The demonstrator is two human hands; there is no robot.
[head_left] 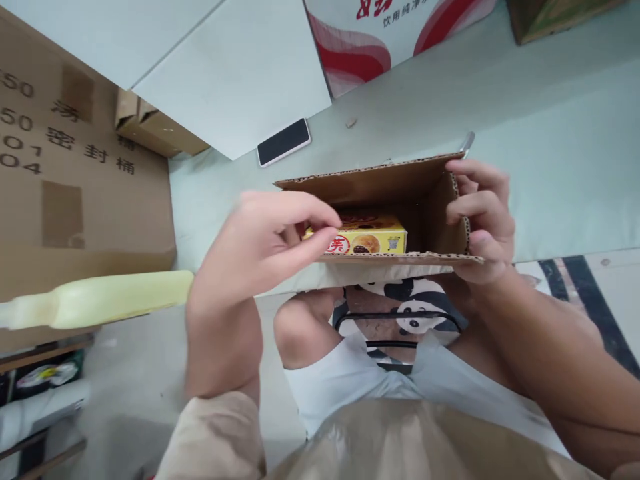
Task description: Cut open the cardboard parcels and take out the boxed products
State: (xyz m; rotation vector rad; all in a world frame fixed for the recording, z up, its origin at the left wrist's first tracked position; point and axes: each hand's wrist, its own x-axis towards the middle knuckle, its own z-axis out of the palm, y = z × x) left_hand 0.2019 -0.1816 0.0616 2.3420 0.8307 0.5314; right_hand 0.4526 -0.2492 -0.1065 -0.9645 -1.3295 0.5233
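Note:
An open-topped cardboard box (pixel 370 185) stands at the near edge of the pale green surface. Inside it lies a yellow printed box (pixel 370 241), with round food pictures and a small square code on its side. Over the left part of the cardboard box is my left hand (pixel 280 233), thumb and forefinger drawn together in front of the yellow box; anything between them is hidden. My right hand (pixel 485 213) grips the right wall of the cardboard box, fingers curled over its rim. My left hand covers the left end of both boxes.
A phone (pixel 284 142) lies behind the cardboard box, near a white panel (pixel 240 73). Large brown cartons (pixel 110 213) stand at left, beside a pale yellow bottle (pixel 120 299). A red-and-white carton (pixel 360 53) is at the back. Below sits a panda-patterned item (pixel 420 313).

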